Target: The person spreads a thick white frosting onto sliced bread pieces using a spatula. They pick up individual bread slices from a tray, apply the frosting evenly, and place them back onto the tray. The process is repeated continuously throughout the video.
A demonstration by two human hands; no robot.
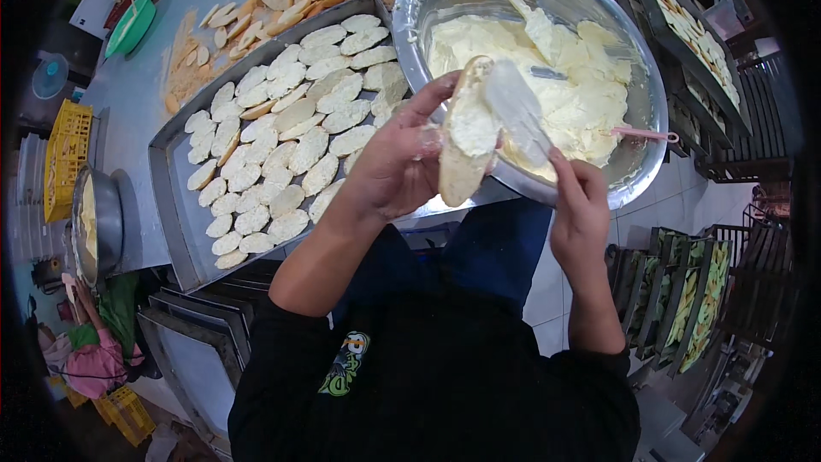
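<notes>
Bread slice getting creamed, fingers wrapped round it.
Left hand grips the slice; right hand is closed on a spatula lying across it, bowl just beyond the fingertips.

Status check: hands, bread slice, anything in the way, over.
Left hand holds bread slice. Right hand holds spatula on it. Cream bowl just behind; nothing blocking.

Grey steel table at left, yellow crate beside it. Pale tiled floor at right. Dark racks with loaded trays along right edge. Even light.
</notes>
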